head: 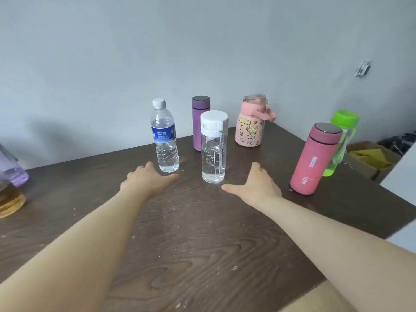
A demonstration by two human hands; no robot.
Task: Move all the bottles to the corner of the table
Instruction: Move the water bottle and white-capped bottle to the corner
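Several bottles stand upright on the dark wooden table [191, 233]. A clear water bottle [165, 137] with a blue label is left of centre. A clear tumbler [213, 149] with a white lid stands in the middle. Behind them are a purple flask [199, 122] and a pink cartoon bottle [251, 122] near the far right corner. A pink flask [314, 161] and a green bottle [341, 140] stand at the right edge. My left hand [146, 180] lies open just in front of the water bottle. My right hand [256, 188] lies open right of the tumbler, touching neither.
At the far left edge stand a pale purple bottle [12, 172] and a container of amber liquid [10, 199], both cut off. Beyond the table's right edge sits a cardboard box [369, 158] with yellow cloth. A grey wall runs behind.
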